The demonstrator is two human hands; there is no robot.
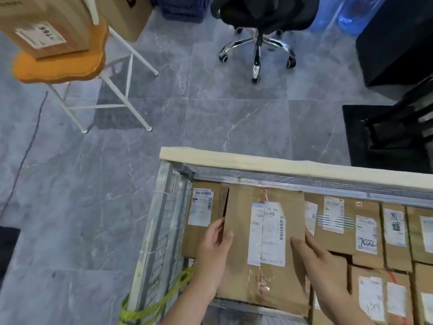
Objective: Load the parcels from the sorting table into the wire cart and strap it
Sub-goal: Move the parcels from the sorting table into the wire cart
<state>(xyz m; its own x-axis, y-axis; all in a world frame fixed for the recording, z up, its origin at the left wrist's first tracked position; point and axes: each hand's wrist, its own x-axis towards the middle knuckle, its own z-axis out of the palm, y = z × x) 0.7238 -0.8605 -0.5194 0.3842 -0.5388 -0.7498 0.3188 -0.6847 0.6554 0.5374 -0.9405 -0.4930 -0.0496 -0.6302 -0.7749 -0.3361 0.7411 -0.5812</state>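
Observation:
A brown cardboard parcel [239, 249] with a white shipping label lies on top of other parcels in the wire cart [161, 221]. My left hand [214, 252] grips its left edge, thumb on top. My right hand [321, 261] holds its right edge with the thumb laid across the top. A yellow strap [154, 306] hangs looped around the cart's near left corner post. Several labelled parcels [365, 231] fill the cart to the right. Another labelled parcel [44, 26] stands on an orange-topped table [61, 66] at the upper left.
A pale padded bar [281, 165] runs along the cart's far rim. A black office chair [260, 31] stands on the grey tiled floor beyond. Dark furniture [396, 38] and a black mat [365, 137] are at the right. More cartons [126, 15] sit behind the table.

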